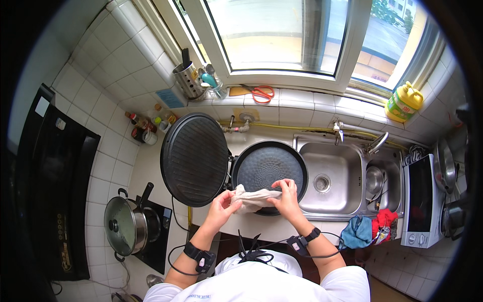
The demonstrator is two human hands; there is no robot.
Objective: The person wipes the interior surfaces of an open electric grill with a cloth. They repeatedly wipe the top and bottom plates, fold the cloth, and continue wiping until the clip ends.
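Observation:
A pale grey cloth (253,199) is stretched between my two hands above the near rim of an electric griddle pan (268,166). My left hand (224,207) pinches the cloth's left end, which bunches up over the thumb and fingers. At the other end, my right hand (286,197) grips it between thumb and fingertips. Hinged to the pan on its left, the round ridged lid (195,159) stands raised. The dark dimpled cooking surface shows beyond the cloth; its near part is hidden by the cloth and my hands.
Right of the pan lies a steel double sink (328,177) with a faucet (377,142). Blue (356,231) and red cloths (384,223) hang at its front edge, beside a microwave (419,200). A lidded pot (124,226) sits left. Red-handled scissors (263,94) rest on the sill.

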